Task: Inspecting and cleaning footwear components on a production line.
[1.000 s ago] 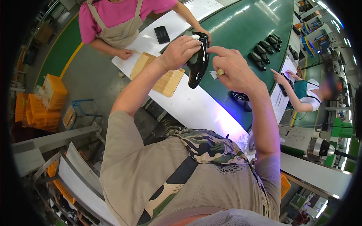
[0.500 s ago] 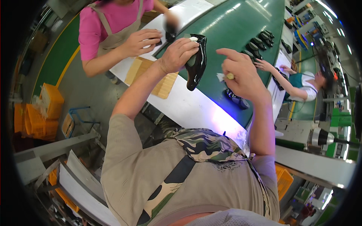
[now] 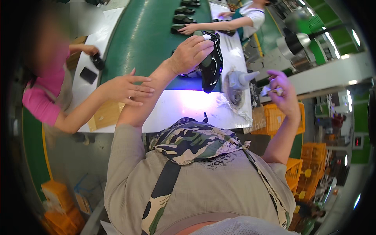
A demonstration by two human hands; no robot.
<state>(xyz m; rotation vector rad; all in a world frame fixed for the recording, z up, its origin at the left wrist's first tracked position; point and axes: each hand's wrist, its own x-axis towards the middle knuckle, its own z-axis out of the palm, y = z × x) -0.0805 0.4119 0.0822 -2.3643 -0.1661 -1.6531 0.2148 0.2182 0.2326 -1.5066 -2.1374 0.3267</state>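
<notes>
I am gripping the glossy black shoe [image 3: 211,62] in my left hand [image 3: 190,53], long axis running twelve to six; my right hand [image 3: 284,92], pinching a small tool [image 3: 270,91], is hovering at four o'clock.

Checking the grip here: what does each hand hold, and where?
Left hand grips the glossy black shoe at its upper end; right hand pinches a small pale object.

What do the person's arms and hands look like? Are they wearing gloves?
No gloves: the left hand and right hand are bare. Both forearms are bare too. Short beige sleeves cover the upper arms, beside a camouflage-patterned apron strap.
</notes>
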